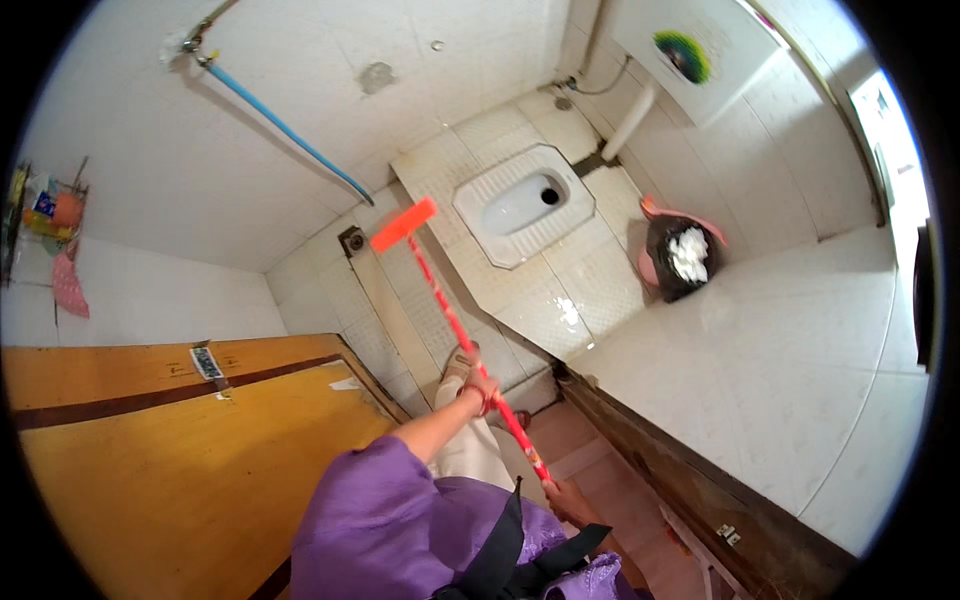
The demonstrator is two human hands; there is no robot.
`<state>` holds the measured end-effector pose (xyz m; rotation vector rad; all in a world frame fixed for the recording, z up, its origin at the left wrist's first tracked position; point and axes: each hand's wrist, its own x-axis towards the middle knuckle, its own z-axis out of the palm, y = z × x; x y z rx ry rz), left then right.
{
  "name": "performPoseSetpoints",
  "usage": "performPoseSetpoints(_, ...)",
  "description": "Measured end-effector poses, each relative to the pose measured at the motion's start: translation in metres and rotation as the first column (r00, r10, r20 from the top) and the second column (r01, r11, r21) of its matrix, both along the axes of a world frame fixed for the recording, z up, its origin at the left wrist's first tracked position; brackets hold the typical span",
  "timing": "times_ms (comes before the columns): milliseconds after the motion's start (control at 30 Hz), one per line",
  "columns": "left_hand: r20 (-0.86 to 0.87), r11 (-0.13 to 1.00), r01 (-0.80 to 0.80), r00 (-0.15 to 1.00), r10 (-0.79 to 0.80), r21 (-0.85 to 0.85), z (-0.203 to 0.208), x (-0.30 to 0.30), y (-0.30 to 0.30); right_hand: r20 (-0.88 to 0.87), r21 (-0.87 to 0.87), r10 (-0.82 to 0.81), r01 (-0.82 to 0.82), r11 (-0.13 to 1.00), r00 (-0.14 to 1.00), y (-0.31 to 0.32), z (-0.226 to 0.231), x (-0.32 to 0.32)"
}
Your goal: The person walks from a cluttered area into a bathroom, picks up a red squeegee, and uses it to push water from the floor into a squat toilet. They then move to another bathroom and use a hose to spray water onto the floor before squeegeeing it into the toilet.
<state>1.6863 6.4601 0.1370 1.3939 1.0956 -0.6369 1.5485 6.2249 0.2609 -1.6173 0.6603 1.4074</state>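
My left hand (481, 386), with a red band at its wrist, is closed round the middle of a long red pole (441, 300). Nearer to me, my right hand (566, 500) grips the pole's end. At the far end sits a flat orange crosswise head (403, 225); whether it is a brush or a squeegee I cannot tell. That head is over the tiles left of the squat toilet (525, 204), near the edge of the raised tiled step; whether it touches the floor is unclear. Bristles or a blade do not show.
A bin with a black bag (676, 262) and white paper stands right of the toilet. A blue hose (285, 130) hangs from the left wall tap. The floor drain (353, 240) is left of the step. A yellow wooden door (200, 470) is at lower left, a white cistern (700, 60) upper right.
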Motion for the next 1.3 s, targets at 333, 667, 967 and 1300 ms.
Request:
performPoseSetpoints(333,-0.069,0.94,-0.286,0.951,0.303,0.187,-0.042,0.102,0.236,0.182,0.234,0.291,-0.329,0.915,0.939,0.191,0.023,0.194)
performPoseSetpoints(667,0.098,0.988,-0.146,0.985,0.142,0.04,-0.012,0.18,0.204,0.351,-0.04,0.384,-0.396,0.917,0.854,0.191,0.037,0.224)
performPoseSetpoints(967,0.261,0.966,0.229,0.932,-0.253,0.12,0.0,0.171,0.112,0.4,-0.174,0.192,-0.132,0.976,0.896,0.141,0.075,0.141)
performPoseSetpoints(1300,0.311,0.955,0.254,0.905,-0.29,0.15,0.052,0.192,0.07,0.577,-0.105,0.018,0.052,0.993,0.817,0.123,0.062,0.112)
